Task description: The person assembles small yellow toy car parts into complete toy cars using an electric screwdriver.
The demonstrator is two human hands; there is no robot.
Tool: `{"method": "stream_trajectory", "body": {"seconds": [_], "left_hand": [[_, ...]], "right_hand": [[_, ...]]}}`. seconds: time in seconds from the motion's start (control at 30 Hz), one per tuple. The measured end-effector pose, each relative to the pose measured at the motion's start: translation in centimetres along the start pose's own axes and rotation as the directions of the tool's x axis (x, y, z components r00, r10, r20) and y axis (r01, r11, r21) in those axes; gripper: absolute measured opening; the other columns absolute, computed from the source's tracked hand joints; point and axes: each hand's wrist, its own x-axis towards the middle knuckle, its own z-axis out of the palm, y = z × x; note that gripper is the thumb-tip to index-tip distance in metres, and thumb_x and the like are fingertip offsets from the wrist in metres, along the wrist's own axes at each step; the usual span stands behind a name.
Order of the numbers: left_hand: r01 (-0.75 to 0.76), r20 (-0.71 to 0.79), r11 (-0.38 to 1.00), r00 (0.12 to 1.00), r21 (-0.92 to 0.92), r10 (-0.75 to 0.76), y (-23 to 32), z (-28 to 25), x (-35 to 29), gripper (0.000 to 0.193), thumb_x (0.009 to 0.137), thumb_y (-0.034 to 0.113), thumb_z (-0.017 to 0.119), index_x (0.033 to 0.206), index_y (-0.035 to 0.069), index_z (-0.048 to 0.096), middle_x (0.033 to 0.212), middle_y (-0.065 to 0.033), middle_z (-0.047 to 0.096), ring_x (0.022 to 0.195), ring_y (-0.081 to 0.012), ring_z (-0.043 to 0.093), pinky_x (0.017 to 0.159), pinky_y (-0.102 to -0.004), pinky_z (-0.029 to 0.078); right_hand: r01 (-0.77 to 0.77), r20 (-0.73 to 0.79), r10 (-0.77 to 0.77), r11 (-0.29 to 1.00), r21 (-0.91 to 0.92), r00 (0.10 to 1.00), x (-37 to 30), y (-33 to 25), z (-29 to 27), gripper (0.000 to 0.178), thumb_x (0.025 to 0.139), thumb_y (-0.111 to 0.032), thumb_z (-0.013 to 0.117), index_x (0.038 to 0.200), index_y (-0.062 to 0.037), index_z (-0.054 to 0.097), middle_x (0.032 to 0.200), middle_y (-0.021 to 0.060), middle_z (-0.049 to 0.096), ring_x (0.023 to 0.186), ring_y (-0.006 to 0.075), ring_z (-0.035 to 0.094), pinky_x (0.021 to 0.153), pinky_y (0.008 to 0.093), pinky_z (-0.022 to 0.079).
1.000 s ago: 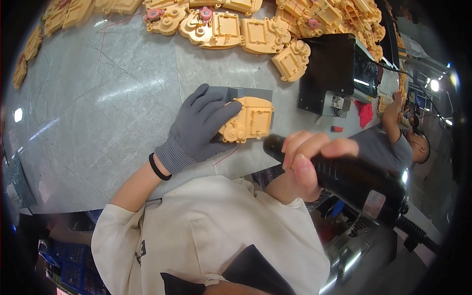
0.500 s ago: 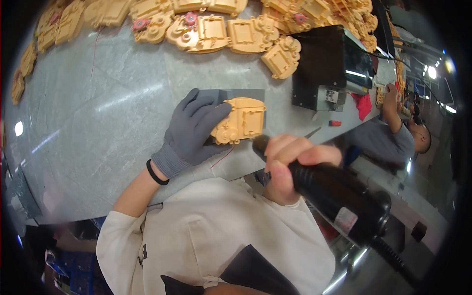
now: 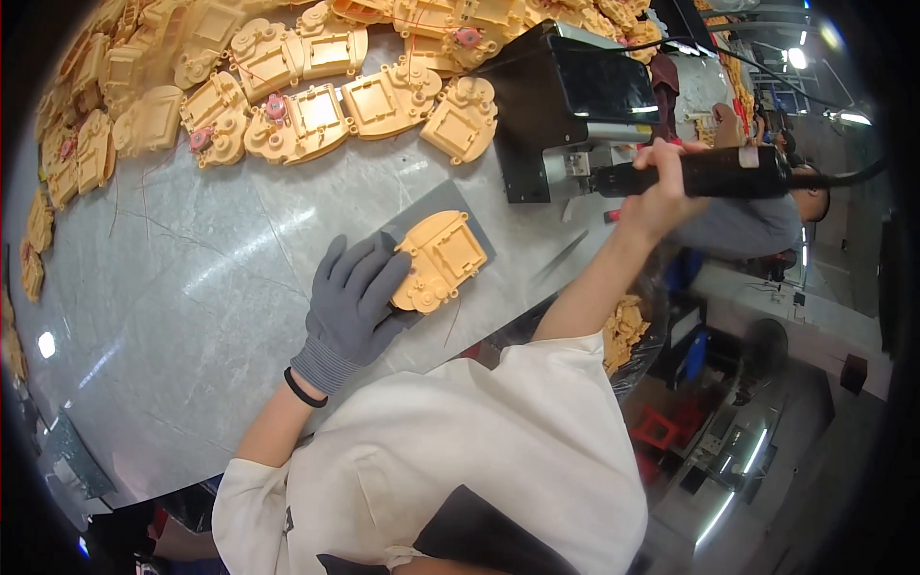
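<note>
My left hand, in a grey glove, has its fingers and thumb at the left side of a yellow plastic housing and grips it. The housing lies on a flat dark grey block, its rectangular recess facing up. A thin red wire hangs from its near side. Bare and stretched out to the right, my right hand is closed round a black electric screwdriver. The tool lies level, its front end at the metal outlet of a black box-shaped machine. Whether the bit touches is too small to tell.
Many similar yellow housings lie along the table's far side, several with pink-red parts. A thin pointed tool rests right of the block. The screwdriver's cord runs off right. Another person sits beyond; yellow parts fill a dark bag below.
My right hand has carried the electric screwdriver from beside the housing out to the black machine's outlet. The housing and block now appear turned, with my left hand still on the housing. The view has shifted.
</note>
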Motion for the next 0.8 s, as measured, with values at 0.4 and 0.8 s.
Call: {"method": "stream_trajectory", "body": {"seconds": [0.4,0.8], "left_hand": [[0.122,-0.049,0.983,0.990,-0.139,-0.130,0.4,-0.7,1.8,0.076,0.059,0.024,0.076,0.126,0.007,0.044,0.100,-0.0083,0.056,0.102,-0.0278,0.051,0.101,-0.0526,0.029],[0.056,-0.020,0.995,0.998,-0.088,-0.058,-1.6,-1.5,-0.5,0.069,0.065,0.032,0.070,0.127,0.013,0.046,0.107,-0.0078,0.053,0.108,-0.0264,0.048,0.102,-0.0520,0.030]], "right_hand": [[-0.320,0.712,-0.091,0.848,0.422,0.696,-10.6,-8.1,1.3,0.047,0.073,0.007,0.058,0.109,-0.0070,0.032,0.065,0.0070,0.052,0.053,0.0203,0.054,0.053,0.0370,0.046],[-0.394,0.825,-0.166,0.817,0.422,0.540,-12.8,-7.4,4.3,0.044,0.070,0.011,0.057,0.104,-0.0058,0.035,0.064,0.0077,0.053,0.048,0.0197,0.052,0.045,0.0319,0.043]]}}
